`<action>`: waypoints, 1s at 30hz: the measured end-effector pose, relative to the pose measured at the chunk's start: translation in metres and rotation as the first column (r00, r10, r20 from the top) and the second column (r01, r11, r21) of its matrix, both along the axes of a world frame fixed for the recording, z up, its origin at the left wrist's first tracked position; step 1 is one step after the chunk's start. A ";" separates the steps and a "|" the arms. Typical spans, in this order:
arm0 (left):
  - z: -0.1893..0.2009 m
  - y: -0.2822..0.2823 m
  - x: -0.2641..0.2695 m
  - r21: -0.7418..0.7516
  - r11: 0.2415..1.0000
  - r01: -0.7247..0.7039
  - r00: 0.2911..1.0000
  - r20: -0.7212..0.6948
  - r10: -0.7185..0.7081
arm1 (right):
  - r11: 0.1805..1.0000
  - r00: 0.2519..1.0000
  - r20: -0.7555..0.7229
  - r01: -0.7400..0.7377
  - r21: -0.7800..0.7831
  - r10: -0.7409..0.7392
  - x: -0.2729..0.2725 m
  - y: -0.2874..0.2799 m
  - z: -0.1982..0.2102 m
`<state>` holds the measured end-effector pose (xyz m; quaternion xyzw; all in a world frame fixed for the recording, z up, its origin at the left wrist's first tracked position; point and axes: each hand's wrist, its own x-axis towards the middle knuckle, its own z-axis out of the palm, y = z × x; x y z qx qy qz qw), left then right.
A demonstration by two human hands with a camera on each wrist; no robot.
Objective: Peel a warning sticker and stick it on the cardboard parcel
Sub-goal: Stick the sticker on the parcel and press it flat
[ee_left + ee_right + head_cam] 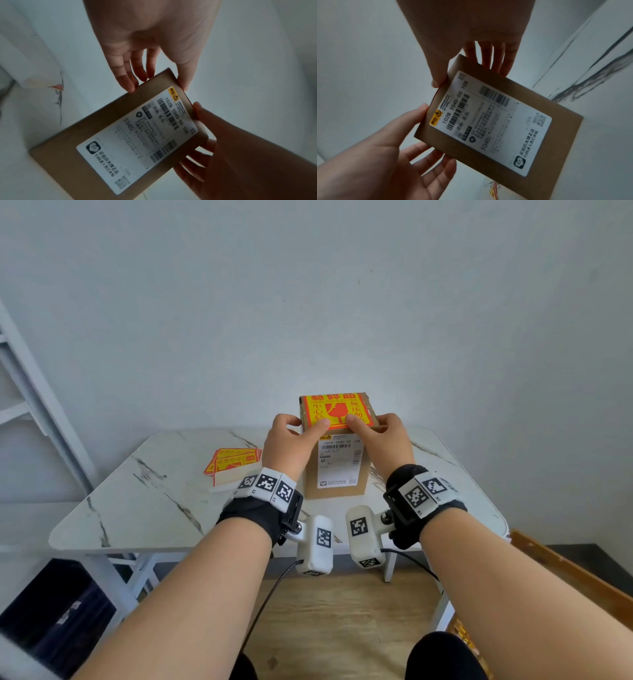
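Since the sticker (337, 409) already lies on top of the parcel (337, 460) at the counter's (144, 491) 12 o'clock, only smoothing seems left — left hand (291, 440) and right hand (383, 440) press it, fingers fairly straight.

We count one brown cardboard parcel (337, 470), one yellow-and-red warning sticker (335, 409) on its top, one white shipping label (339, 462), one stack of spare yellow-and-red stickers (233, 464), one white marble-patterned table (147, 501), and two hands.
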<state>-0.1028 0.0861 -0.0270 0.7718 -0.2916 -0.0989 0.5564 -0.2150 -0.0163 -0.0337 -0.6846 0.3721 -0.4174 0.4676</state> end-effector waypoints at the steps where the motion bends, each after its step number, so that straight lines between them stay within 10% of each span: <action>1: -0.001 0.000 0.000 0.013 1.000 0.001 1.000 0.008 -0.001 | 1.000 1.000 0.004 -0.003 -0.008 0.003 -0.001 0.000 -0.001; 30: -0.068 -0.071 0.063 0.319 0.946 0.055 0.991 -0.136 -0.012 | 0.989 0.884 -0.459 -0.027 0.142 0.090 0.054 -0.061 -0.056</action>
